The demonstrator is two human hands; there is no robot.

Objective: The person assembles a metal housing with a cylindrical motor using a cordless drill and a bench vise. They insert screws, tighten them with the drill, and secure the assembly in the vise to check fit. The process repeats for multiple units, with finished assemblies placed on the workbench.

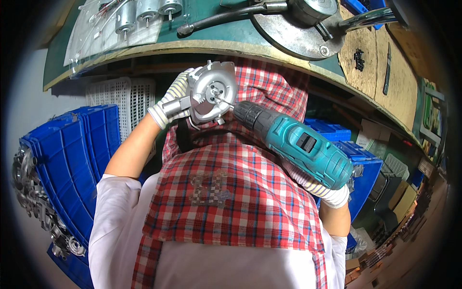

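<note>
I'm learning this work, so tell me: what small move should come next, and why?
Probably settle the bit squarely at the hub: it appears to reach there, though I can't tell whether it is seated. The left hand grips the housing and the right hand holds the drill, so both seem ready.
</note>
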